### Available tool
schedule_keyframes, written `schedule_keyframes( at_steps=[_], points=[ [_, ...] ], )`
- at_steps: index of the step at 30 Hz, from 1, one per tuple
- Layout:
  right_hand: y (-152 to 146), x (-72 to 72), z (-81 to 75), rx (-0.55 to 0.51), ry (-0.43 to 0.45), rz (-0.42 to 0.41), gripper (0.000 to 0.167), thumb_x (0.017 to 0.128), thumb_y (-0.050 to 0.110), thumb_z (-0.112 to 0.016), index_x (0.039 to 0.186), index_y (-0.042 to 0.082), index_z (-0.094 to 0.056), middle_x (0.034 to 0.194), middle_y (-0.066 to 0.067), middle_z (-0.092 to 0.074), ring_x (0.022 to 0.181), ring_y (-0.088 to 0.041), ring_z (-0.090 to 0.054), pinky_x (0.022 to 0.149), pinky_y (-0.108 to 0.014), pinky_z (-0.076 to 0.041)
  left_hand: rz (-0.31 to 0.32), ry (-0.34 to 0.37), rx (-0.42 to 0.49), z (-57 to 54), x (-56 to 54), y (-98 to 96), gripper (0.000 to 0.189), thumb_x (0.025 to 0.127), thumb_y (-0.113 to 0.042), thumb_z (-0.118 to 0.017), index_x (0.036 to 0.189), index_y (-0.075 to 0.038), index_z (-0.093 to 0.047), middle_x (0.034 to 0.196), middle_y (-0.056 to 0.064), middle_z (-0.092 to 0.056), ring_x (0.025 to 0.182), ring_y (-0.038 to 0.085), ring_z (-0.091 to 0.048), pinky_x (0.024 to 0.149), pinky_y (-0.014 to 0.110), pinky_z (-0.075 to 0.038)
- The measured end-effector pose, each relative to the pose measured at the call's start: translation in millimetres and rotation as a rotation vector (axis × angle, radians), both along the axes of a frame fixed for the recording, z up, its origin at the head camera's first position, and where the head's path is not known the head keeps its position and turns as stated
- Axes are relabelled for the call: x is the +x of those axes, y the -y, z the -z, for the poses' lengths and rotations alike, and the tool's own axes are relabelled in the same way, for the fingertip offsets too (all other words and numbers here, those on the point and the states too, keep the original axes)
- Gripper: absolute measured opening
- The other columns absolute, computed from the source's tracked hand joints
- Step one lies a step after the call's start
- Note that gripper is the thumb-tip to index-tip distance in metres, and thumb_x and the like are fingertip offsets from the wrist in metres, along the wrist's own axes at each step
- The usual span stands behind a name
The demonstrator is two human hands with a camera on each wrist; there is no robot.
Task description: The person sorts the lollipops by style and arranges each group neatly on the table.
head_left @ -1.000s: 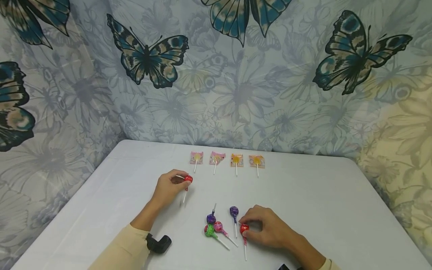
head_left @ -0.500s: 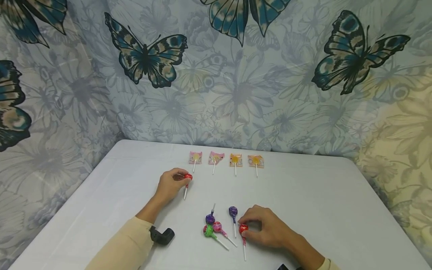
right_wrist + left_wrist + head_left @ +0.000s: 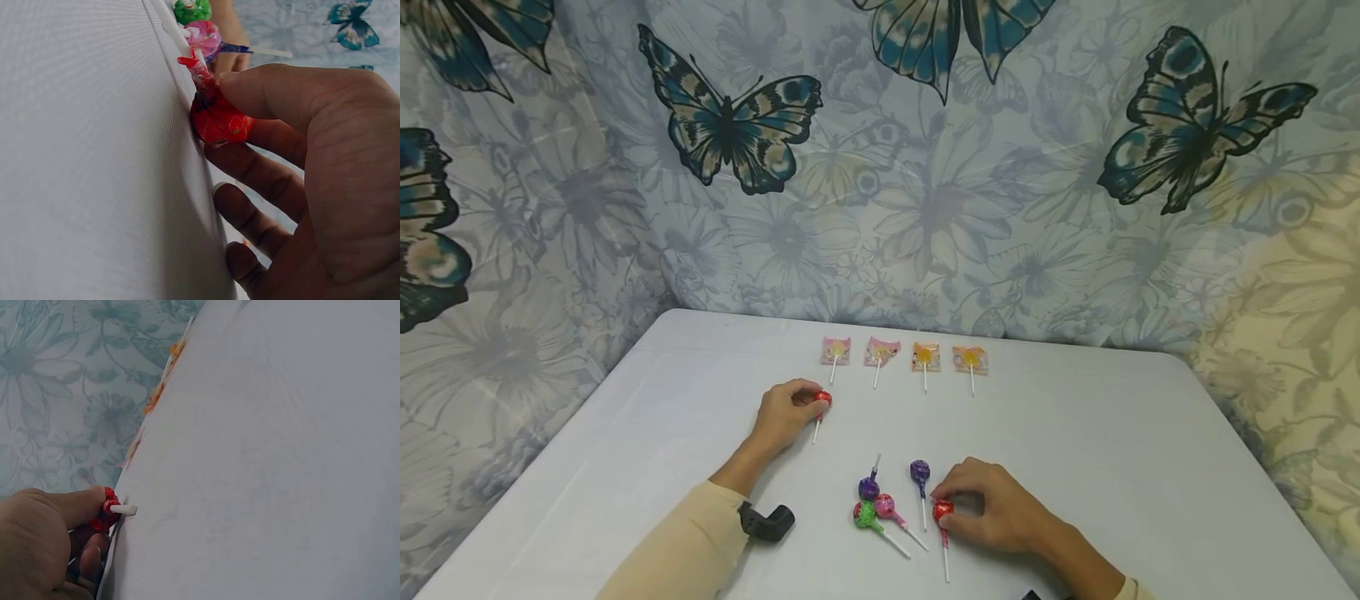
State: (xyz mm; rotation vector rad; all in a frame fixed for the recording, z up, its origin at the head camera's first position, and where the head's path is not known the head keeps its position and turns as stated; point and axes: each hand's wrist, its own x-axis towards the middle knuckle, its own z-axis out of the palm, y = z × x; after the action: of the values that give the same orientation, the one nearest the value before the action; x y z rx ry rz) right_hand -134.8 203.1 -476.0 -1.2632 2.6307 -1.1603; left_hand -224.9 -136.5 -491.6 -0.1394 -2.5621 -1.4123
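My left hand [image 3: 786, 415] pinches a red-wrapped lollipop [image 3: 823, 399] by its head, below the leftmost pink packet; its white stick points toward me. In the left wrist view, thumb and fingers close round the red wrapper [image 3: 103, 523]. Nearer to me, my right hand [image 3: 1000, 506] holds another red lollipop [image 3: 943, 510] between thumb and fingers, its stick lying toward the front. The right wrist view shows that red head [image 3: 220, 119] against the white surface. Just left of it lie a purple lollipop [image 3: 920, 472], a pink one [image 3: 885, 505], a green one [image 3: 864, 513] and a second purple one [image 3: 868, 487].
Along the back of the white table [image 3: 1075, 433] lie two pink flat-packed lollipops [image 3: 836, 351] and two orange ones [image 3: 926, 357] in a row. A butterfly-patterned cloth [image 3: 940, 208] hangs behind. A black wrist device [image 3: 767, 523] is strapped to the left sleeve.
My left hand has shifted slightly to the right with its red lollipop, whose stick has swung a little. The right hand stays on the other red lollipop.
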Motion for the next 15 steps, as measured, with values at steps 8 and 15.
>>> schedule_keyframes(
  at_steps=[8, 15],
  points=[
    [-0.4, 0.9, 1.0, -0.008, -0.006, -0.012, 0.022, 0.082, 0.019, -0.077, 0.102, 0.024, -0.074, 0.097, 0.018, -0.064, 0.091, -0.006, -0.056, 0.080, -0.032, -0.048, -0.009, 0.004, -0.002, -0.2, 1.3, -1.6, 0.021, 0.080, -0.010, -0.079, 0.100, -0.005, -0.073, 0.079, -0.001, -0.064, 0.073, 0.014, -0.057, 0.066, 0.030, -0.047],
    [-1.2, -1.9, 0.8, -0.082, -0.047, -0.081, 0.024, 0.081, 0.013, -0.077, 0.104, 0.019, -0.073, 0.097, 0.012, -0.066, 0.088, -0.008, -0.058, 0.077, -0.031, -0.049, -0.032, 0.017, -0.012, -1.3, 0.8, -1.8, 0.020, 0.082, -0.011, -0.078, 0.100, -0.006, -0.073, 0.077, -0.001, -0.062, 0.072, 0.015, -0.056, 0.065, 0.031, -0.046]
  ],
)
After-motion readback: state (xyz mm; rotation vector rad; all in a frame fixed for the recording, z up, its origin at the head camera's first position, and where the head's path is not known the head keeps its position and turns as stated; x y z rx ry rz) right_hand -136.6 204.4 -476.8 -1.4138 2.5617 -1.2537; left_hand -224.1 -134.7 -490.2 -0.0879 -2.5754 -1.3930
